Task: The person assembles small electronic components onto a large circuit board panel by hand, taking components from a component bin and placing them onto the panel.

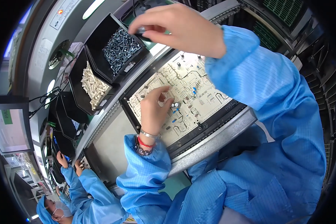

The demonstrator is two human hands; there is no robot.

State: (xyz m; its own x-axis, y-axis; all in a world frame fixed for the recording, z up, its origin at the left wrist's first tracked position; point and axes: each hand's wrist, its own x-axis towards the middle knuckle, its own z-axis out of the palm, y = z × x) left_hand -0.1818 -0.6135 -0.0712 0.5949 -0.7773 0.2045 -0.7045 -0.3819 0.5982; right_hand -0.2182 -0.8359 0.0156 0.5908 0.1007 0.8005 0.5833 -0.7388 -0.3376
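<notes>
A pale printed circuit board (209, 100) lies in a black frame (207, 125) in front of me. My left hand (155, 108) is low over it, thumb and forefinger apart with a gap between them. Just past the thumb tip are small silver-topped cylindrical parts (175, 105) on the board. Higher up, beside the parts bins, my right hand (175, 30) has its fingers curled around a small dark cylindrical part with a silvery end (141, 30); the fingers partly hide it. Blue parts (194, 90) and dark upright parts (179, 65) stand on the board.
A black bin of dark small parts (121, 50) and a bin of white connectors (93, 86) line the far side. A metal rail (212, 140) runs along the near edge. At the lower left a co-worker (89, 194) works; a monitor (13, 127) hangs left.
</notes>
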